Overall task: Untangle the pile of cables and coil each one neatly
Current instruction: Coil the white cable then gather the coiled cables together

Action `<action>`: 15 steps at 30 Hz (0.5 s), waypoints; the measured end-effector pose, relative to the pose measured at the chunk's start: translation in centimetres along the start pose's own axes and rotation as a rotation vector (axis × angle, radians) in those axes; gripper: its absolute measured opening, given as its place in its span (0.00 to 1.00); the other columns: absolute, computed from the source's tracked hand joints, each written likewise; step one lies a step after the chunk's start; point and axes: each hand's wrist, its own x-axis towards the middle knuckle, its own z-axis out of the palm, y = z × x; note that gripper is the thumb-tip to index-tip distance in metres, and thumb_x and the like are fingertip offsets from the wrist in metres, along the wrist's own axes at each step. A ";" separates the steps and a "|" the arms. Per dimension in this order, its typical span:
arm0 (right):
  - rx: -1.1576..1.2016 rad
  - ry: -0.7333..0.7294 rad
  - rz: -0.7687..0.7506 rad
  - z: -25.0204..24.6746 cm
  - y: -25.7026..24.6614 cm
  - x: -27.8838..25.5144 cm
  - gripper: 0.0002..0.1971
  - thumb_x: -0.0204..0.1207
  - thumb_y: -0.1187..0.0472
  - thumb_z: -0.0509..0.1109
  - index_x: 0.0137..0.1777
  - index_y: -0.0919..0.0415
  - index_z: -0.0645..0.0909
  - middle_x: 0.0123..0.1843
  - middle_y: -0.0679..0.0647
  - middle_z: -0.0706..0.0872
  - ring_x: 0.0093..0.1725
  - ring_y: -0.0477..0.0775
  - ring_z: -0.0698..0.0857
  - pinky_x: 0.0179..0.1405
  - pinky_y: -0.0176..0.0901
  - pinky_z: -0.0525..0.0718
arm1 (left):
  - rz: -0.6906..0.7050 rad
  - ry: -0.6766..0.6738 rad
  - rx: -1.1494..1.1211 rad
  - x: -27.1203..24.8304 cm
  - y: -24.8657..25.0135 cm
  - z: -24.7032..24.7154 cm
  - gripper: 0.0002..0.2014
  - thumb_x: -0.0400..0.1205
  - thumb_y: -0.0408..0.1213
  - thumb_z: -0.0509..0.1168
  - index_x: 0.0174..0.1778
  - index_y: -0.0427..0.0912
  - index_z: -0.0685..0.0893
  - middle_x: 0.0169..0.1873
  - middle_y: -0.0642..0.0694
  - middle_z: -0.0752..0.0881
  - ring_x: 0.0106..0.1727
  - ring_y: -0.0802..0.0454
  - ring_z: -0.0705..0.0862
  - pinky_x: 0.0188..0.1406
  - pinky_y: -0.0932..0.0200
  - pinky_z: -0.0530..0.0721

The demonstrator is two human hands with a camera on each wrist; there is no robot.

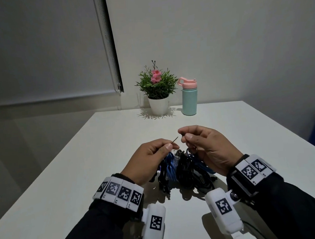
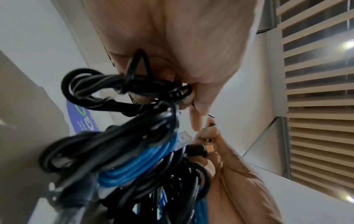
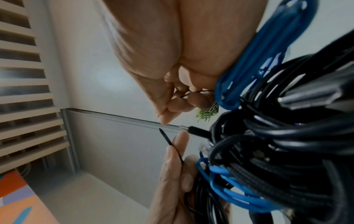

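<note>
Cables (image 1: 178, 167) mid-table, edges (image 1: 267, 121) well apart

potted plant (image 1: 157, 88), mint bottle (image 1: 189, 99), white table (image 1: 250, 139)

A plain office-like or home room; a white table (image 1: 230, 132) beneath the hands, a potted plant (image 1: 157, 89) and water bottle (image 1: 189, 99) beyond them, a window blind (image 1: 38, 49) to their left.

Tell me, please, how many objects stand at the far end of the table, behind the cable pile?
2. A potted plant stands near the middle of the white table's far edge, and a mint bottle with a pink lid stands just right of it. Nothing else shows there.
</note>
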 end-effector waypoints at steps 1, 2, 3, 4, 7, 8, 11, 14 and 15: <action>-0.009 -0.004 0.003 0.0 0.0 0.0 0.12 0.72 0.61 0.73 0.55 0.60 0.89 0.42 0.55 0.87 0.37 0.49 0.75 0.34 0.33 0.78 | -0.001 -0.004 -0.006 0.0 0.1 0.1 0.11 0.89 0.41 0.63 0.53 0.47 0.92 0.48 0.49 0.92 0.50 0.52 0.90 0.49 0.67 0.85; -0.017 -0.007 0.004 0.1 0.0 0.0 0.11 0.72 0.61 0.74 0.54 0.59 0.89 0.42 0.55 0.88 0.38 0.49 0.76 0.34 0.33 0.78 | 0.000 -0.012 -0.012 0.0 0.2 0.1 0.11 0.89 0.40 0.62 0.54 0.45 0.92 0.49 0.50 0.93 0.52 0.50 0.90 0.50 0.66 0.85; -0.023 -0.008 0.003 0.1 0.0 0.0 0.11 0.72 0.61 0.74 0.53 0.59 0.90 0.42 0.55 0.88 0.38 0.48 0.76 0.34 0.32 0.78 | 0.003 -0.020 -0.010 0.0 0.2 0.2 0.12 0.89 0.39 0.62 0.55 0.44 0.91 0.50 0.50 0.93 0.54 0.49 0.90 0.53 0.64 0.85; -0.025 -0.010 -0.001 0.2 0.1 0.0 0.10 0.72 0.60 0.74 0.52 0.58 0.90 0.42 0.55 0.88 0.37 0.48 0.76 0.35 0.32 0.77 | 0.007 -0.025 0.002 0.0 0.3 0.2 0.12 0.90 0.39 0.62 0.56 0.43 0.91 0.50 0.50 0.93 0.55 0.50 0.90 0.57 0.62 0.85; -0.025 -0.015 -0.007 0.2 0.1 0.0 0.09 0.72 0.60 0.74 0.51 0.56 0.91 0.42 0.55 0.89 0.37 0.46 0.77 0.36 0.31 0.77 | 0.021 -0.020 0.022 0.0 0.4 0.3 0.12 0.89 0.38 0.62 0.56 0.41 0.91 0.51 0.50 0.93 0.57 0.53 0.89 0.62 0.58 0.83; -0.022 -0.019 -0.003 0.2 0.1 0.0 0.09 0.72 0.60 0.74 0.51 0.56 0.91 0.42 0.55 0.89 0.37 0.46 0.78 0.36 0.31 0.78 | 0.022 -0.014 0.022 0.0 0.4 0.3 0.12 0.89 0.38 0.62 0.56 0.41 0.91 0.51 0.50 0.93 0.57 0.54 0.89 0.63 0.58 0.83; -0.016 -0.035 0.005 0.1 0.2 0.0 0.09 0.73 0.60 0.73 0.51 0.56 0.91 0.43 0.54 0.89 0.37 0.45 0.79 0.37 0.30 0.80 | 0.022 -0.003 0.030 0.0 0.4 0.3 0.12 0.89 0.38 0.62 0.57 0.40 0.91 0.52 0.49 0.93 0.57 0.55 0.89 0.62 0.60 0.82; -0.015 -0.043 0.001 0.1 0.2 0.0 0.09 0.73 0.60 0.73 0.51 0.56 0.91 0.42 0.55 0.90 0.37 0.45 0.80 0.37 0.31 0.81 | 0.020 -0.003 0.036 0.0 0.3 0.3 0.12 0.89 0.38 0.62 0.57 0.41 0.91 0.51 0.49 0.93 0.56 0.54 0.89 0.61 0.60 0.83; -0.020 -0.046 -0.001 0.1 0.2 0.0 0.09 0.73 0.59 0.73 0.51 0.56 0.91 0.42 0.55 0.90 0.36 0.45 0.80 0.37 0.31 0.82 | 0.015 -0.002 0.034 0.0 0.3 0.3 0.12 0.89 0.38 0.62 0.57 0.40 0.91 0.51 0.49 0.93 0.56 0.52 0.89 0.61 0.57 0.83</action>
